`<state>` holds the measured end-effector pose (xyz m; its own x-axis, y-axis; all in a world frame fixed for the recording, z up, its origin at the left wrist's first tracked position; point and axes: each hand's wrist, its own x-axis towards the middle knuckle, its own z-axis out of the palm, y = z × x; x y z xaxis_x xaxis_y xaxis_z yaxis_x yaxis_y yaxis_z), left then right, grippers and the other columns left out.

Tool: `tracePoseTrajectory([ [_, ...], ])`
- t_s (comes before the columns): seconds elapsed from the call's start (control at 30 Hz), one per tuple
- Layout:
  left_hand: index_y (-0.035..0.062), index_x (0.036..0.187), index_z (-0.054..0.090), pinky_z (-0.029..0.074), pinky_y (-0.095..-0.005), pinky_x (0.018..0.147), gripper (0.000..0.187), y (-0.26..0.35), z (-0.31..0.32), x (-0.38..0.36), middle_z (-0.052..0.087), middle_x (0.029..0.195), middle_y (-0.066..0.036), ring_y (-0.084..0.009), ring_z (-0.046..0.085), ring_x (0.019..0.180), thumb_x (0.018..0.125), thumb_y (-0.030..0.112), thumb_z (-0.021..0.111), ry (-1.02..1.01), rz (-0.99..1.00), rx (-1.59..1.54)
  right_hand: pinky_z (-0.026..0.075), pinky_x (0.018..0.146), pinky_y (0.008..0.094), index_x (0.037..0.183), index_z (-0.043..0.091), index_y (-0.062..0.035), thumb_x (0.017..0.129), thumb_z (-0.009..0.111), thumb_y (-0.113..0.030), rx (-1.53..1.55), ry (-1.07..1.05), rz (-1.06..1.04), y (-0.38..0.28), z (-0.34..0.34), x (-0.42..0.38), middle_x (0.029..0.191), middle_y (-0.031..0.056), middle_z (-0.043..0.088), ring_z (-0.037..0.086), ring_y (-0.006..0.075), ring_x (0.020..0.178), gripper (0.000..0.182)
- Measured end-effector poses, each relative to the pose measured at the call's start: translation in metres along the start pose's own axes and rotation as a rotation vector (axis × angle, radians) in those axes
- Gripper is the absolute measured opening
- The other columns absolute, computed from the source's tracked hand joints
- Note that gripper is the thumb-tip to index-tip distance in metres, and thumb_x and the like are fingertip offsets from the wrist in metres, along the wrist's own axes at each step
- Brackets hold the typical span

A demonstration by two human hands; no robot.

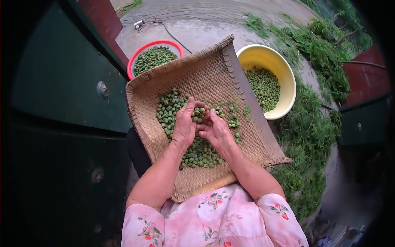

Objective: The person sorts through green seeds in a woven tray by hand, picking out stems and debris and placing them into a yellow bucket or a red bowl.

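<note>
A woven basket tray (255, 127) lies tilted across the lap, with a heap of small round green fruits (166, 113) on it. Over the heap, my left hand (186, 123) and my right hand (216, 129) are cupped close together, fingers curled. Several green fruits show between them, held by both hands. Bits of green leaf lie on the tray to the right of the hands.
Beyond the tray stand a red-rimmed basin (180, 48) of green fruits at the left and a yellow tub (289, 86) partly filled with them at the right. Cut leafy branches (306, 144) cover ground at right. A dark green door (70, 82) is at left.
</note>
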<state>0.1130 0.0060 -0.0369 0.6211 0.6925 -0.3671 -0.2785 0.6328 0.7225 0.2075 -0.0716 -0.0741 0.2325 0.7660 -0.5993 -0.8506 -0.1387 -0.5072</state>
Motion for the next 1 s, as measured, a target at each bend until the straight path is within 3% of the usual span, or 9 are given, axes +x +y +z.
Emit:
tracePoseTrajectory([
  [0.13,0.0024,0.092,0.060,0.052,-0.0322,0.072,0.049,0.001,0.005,-0.003,0.060,0.086,-0.005,-0.0164,0.058,0.080,0.090,0.050,0.050,-0.015,0.033,0.180,0.047,0.057,0.0343,0.095,0.053,-0.0112,0.095,0.043,-0.044,0.055,-0.007,-0.005,-0.003,0.010,-0.003,0.086,0.0040,0.052,0.057,0.0244,0.075,0.034],
  [0.23,0.0015,0.092,0.061,0.052,-0.0315,0.072,0.051,-0.004,0.005,-0.003,0.060,0.087,-0.005,-0.0156,0.059,0.081,0.090,0.052,0.049,-0.054,0.067,0.269,0.046,0.056,0.0313,0.104,0.054,-0.0105,0.095,0.039,-0.049,0.048,-0.051,-0.056,-0.001,0.010,-0.004,0.096,0.0054,0.058,0.056,0.0184,0.075,0.042],
  [0.33,0.0041,0.091,0.064,0.050,-0.0254,0.070,0.050,-0.007,0.004,-0.002,0.062,0.083,-0.002,-0.0111,0.058,0.075,0.090,0.052,0.049,-0.092,0.107,0.318,0.047,0.058,0.0327,0.104,0.055,-0.0115,0.095,0.038,-0.049,0.071,0.048,-0.029,-0.001,0.011,-0.003,0.095,0.0050,0.058,0.056,0.0181,0.076,0.042],
  [0.63,0.0017,0.099,0.063,0.047,-0.0285,0.081,0.048,-0.007,0.014,-0.005,0.065,0.092,-0.005,-0.0137,0.060,0.089,0.091,0.048,0.051,-0.116,0.155,0.231,0.048,0.058,0.0346,0.109,0.049,-0.0124,0.092,0.045,-0.053,0.126,0.078,-0.007,-0.007,0.010,-0.009,0.092,0.0038,0.048,0.051,0.0203,0.080,0.044],
  [0.83,0.0014,0.101,0.061,0.047,-0.0313,0.086,0.043,-0.013,0.003,-0.003,0.066,0.097,-0.009,-0.0170,0.062,0.093,0.092,0.043,0.052,-0.104,0.148,0.333,0.049,0.060,0.0385,0.103,0.049,-0.0090,0.091,0.047,-0.052,0.152,0.152,0.012,-0.009,0.010,-0.010,0.094,0.0067,0.046,0.053,0.0251,0.079,0.044],
  [1.0,0.0013,0.100,0.061,0.048,-0.0314,0.083,0.042,-0.015,0.002,-0.003,0.067,0.094,-0.010,-0.0177,0.063,0.089,0.092,0.041,0.052,-0.097,0.184,0.408,0.049,0.060,0.0378,0.102,0.051,-0.0085,0.091,0.050,-0.048,0.202,0.028,0.008,-0.001,-0.007,0.001,0.097,0.0073,0.050,0.055,0.0239,0.081,0.041],
])
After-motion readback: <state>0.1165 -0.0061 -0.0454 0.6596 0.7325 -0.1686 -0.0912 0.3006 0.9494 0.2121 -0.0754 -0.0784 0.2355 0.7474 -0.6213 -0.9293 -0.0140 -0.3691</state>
